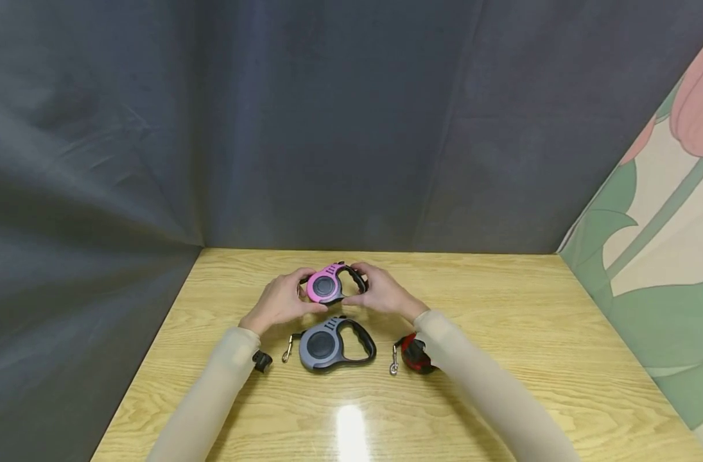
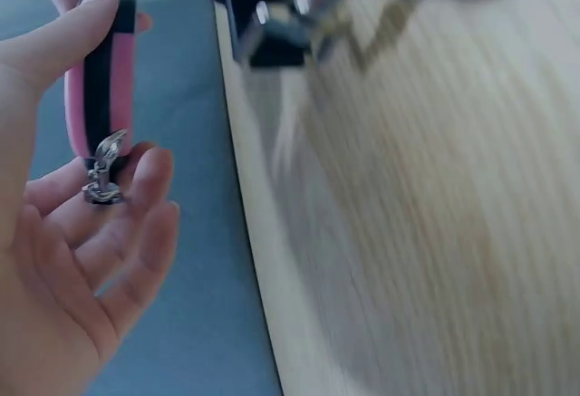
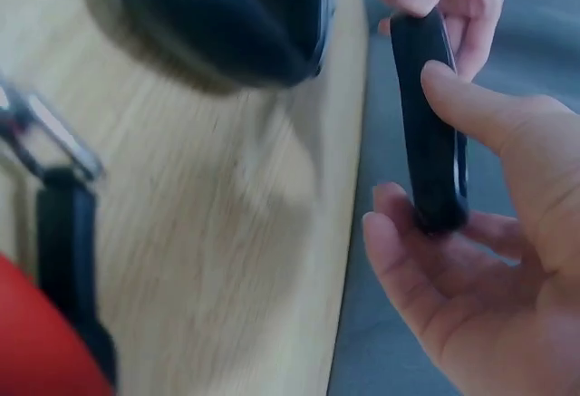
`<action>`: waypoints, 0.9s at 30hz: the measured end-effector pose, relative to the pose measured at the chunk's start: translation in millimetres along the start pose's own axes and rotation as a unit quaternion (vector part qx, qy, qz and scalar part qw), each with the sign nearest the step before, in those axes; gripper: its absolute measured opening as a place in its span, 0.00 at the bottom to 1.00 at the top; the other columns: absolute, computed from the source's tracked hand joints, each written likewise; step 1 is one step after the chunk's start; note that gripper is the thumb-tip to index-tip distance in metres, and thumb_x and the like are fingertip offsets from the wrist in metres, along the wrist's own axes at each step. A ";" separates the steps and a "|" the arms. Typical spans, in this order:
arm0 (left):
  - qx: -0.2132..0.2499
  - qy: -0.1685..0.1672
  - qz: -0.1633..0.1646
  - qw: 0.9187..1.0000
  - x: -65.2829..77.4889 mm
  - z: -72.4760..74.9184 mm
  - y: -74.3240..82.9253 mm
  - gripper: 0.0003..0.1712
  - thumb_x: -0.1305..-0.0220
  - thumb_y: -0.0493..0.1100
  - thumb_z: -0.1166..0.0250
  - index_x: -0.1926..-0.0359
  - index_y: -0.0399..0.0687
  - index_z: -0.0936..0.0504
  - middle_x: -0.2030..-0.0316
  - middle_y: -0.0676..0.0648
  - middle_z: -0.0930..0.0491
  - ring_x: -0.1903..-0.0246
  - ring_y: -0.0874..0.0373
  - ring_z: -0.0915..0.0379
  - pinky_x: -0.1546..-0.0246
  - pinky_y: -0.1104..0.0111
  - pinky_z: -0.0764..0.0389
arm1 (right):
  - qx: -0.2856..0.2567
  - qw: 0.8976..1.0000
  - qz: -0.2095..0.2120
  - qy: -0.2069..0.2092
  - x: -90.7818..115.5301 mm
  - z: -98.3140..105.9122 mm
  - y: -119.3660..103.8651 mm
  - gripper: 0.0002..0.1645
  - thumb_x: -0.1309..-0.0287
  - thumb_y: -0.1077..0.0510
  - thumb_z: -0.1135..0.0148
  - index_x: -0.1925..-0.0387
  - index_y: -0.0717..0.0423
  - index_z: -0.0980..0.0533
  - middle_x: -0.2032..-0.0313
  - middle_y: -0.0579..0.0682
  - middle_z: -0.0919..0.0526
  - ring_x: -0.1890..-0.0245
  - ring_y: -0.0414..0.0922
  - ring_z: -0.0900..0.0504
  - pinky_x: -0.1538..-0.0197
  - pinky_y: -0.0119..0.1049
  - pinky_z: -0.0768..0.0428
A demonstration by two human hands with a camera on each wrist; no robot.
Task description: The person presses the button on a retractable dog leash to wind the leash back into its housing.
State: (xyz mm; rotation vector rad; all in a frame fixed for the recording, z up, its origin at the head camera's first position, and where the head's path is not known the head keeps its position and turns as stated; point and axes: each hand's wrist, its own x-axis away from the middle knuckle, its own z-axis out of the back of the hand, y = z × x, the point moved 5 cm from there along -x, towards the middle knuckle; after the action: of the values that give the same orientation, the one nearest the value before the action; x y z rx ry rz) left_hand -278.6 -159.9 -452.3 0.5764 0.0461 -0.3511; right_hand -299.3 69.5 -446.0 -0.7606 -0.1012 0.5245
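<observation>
A pink and black retractable dog leash (image 1: 325, 286) is held between both hands over the back of the table. My left hand (image 1: 283, 299) grips its round body end, thumb on the near edge; in the left wrist view its metal clip (image 2: 104, 171) hangs by the fingers. At the black handle (image 3: 424, 115), my right hand (image 1: 384, 294) pinches with the thumb on one side and fingers on the other. Just nearer lies a grey retractable leash (image 1: 321, 345), its clip (image 1: 286, 350) pointing left. A red and black leash (image 1: 416, 354) sits partly hidden under the right forearm.
The wooden table (image 1: 339, 436) runs back to a dark curtain (image 1: 351, 128), which also hangs along the left side. On the right is a flower-patterned cloth (image 1: 657, 256). A small black device (image 1: 262, 361) is at the left wrist.
</observation>
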 end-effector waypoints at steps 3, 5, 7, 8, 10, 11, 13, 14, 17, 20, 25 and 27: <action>-0.008 -0.023 0.011 1.000 -4.6 -2.2 -6.1 0.53 0.52 0.66 0.16 0.28 0.54 0.23 0.65 0.55 0.15 0.70 0.64 0.23 0.62 0.63 0.21 | 0.017 0.999 -0.022 -0.030 -7.2 -4.3 5.2 0.53 0.46 0.43 0.17 0.25 0.62 0.30 0.33 0.62 0.19 0.35 0.57 0.18 0.31 0.52 0.22; -0.015 -0.036 0.019 0.999 -6.4 -3.7 -9.7 0.53 0.52 0.67 0.16 0.28 0.54 0.23 0.61 0.53 0.13 0.69 0.62 0.21 0.59 0.61 0.20 | 0.016 0.998 -0.037 -0.052 -11.5 -7.6 7.4 0.55 0.45 0.42 0.17 0.25 0.62 0.31 0.32 0.63 0.20 0.32 0.58 0.20 0.29 0.53 0.23; -0.020 -0.045 0.026 0.998 -7.6 -5.2 -13.0 0.52 0.52 0.67 0.16 0.28 0.55 0.22 0.55 0.50 0.11 0.64 0.59 0.18 0.55 0.57 0.18 | 0.017 0.996 -0.047 -0.069 -15.4 -10.7 9.1 0.55 0.45 0.41 0.18 0.24 0.62 0.31 0.31 0.63 0.21 0.33 0.58 0.20 0.29 0.53 0.23; -0.023 -0.049 0.027 0.998 -8.2 -6.2 -14.4 0.52 0.52 0.68 0.16 0.28 0.55 0.22 0.51 0.49 0.11 0.60 0.56 0.16 0.52 0.56 0.17 | 0.017 0.996 -0.051 -0.075 -17.3 -11.7 9.9 0.55 0.45 0.41 0.18 0.25 0.62 0.30 0.31 0.63 0.21 0.33 0.58 0.20 0.30 0.53 0.23; -0.026 -0.054 0.028 0.998 -9.8 -9.1 -17.1 0.52 0.52 0.68 0.16 0.29 0.54 0.21 0.43 0.46 0.12 0.51 0.51 0.15 0.44 0.52 0.18 | 0.021 0.995 -0.056 -0.086 -21.0 -13.5 12.1 0.54 0.45 0.41 0.17 0.26 0.62 0.29 0.32 0.63 0.20 0.36 0.57 0.18 0.31 0.52 0.22; -0.028 -0.056 0.027 0.998 -10.4 -10.7 -18.1 0.52 0.52 0.68 0.16 0.29 0.53 0.20 0.40 0.46 0.13 0.46 0.49 0.16 0.41 0.51 0.19 | 0.025 0.994 -0.056 -0.090 -22.4 -14.1 13.2 0.53 0.46 0.41 0.17 0.26 0.62 0.28 0.33 0.62 0.19 0.37 0.56 0.18 0.32 0.52 0.21; -0.034 -0.059 0.022 0.997 -11.4 -14.2 -19.8 0.51 0.52 0.68 0.16 0.30 0.51 0.19 0.38 0.45 0.15 0.39 0.47 0.18 0.36 0.50 0.21 | 0.030 0.993 -0.057 -0.098 -24.7 -16.0 15.1 0.51 0.47 0.42 0.16 0.28 0.62 0.26 0.36 0.60 0.16 0.40 0.53 0.16 0.34 0.50 0.20; -0.037 -0.061 0.019 0.997 -11.7 -15.9 -20.5 0.50 0.52 0.67 0.16 0.31 0.50 0.19 0.38 0.45 0.15 0.39 0.47 0.19 0.35 0.50 0.21 | 0.033 0.992 -0.057 -0.104 -25.4 -17.2 15.7 0.49 0.47 0.42 0.16 0.30 0.62 0.24 0.39 0.59 0.15 0.42 0.52 0.16 0.35 0.50 0.19; -0.043 -0.066 0.013 0.997 -11.5 -20.5 -20.9 0.48 0.52 0.67 0.16 0.34 0.47 0.17 0.42 0.45 0.15 0.41 0.48 0.18 0.36 0.52 0.21 | 0.054 0.990 -0.052 -0.116 -27.0 -20.3 18.3 0.43 0.47 0.42 0.16 0.37 0.62 0.19 0.47 0.55 0.11 0.49 0.48 0.16 0.39 0.47 0.18; -0.039 -0.072 0.013 0.997 -10.8 -23.8 -20.0 0.46 0.52 0.66 0.16 0.37 0.46 0.15 0.45 0.46 0.14 0.44 0.50 0.18 0.38 0.53 0.20 | 0.068 0.989 -0.054 -0.122 -28.1 -22.8 21.8 0.36 0.47 0.42 0.16 0.43 0.60 0.16 0.53 0.51 0.10 0.54 0.45 0.17 0.42 0.45 0.18; -0.045 -0.074 0.019 0.996 -10.4 -25.8 -18.8 0.47 0.51 0.65 0.16 0.35 0.44 0.16 0.44 0.44 0.15 0.43 0.48 0.18 0.37 0.52 0.20 | 0.061 0.989 -0.066 -0.115 -28.4 -23.1 24.2 0.36 0.48 0.43 0.15 0.44 0.58 0.16 0.50 0.51 0.11 0.52 0.45 0.16 0.39 0.46 0.18; -0.051 -0.077 0.022 0.995 -10.8 -26.5 -18.2 0.49 0.50 0.66 0.16 0.34 0.43 0.17 0.43 0.43 0.15 0.43 0.47 0.18 0.36 0.52 0.20 | 0.058 0.989 -0.068 -0.116 -28.2 -22.9 25.0 0.36 0.48 0.43 0.15 0.43 0.58 0.16 0.50 0.52 0.11 0.51 0.45 0.15 0.39 0.46 0.18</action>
State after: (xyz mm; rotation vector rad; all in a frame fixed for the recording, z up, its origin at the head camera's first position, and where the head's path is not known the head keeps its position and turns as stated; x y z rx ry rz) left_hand -293.4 -156.4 -482.5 0.4464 -0.0972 -0.3480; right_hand -328.0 56.3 -476.9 -0.5724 -0.3337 0.4827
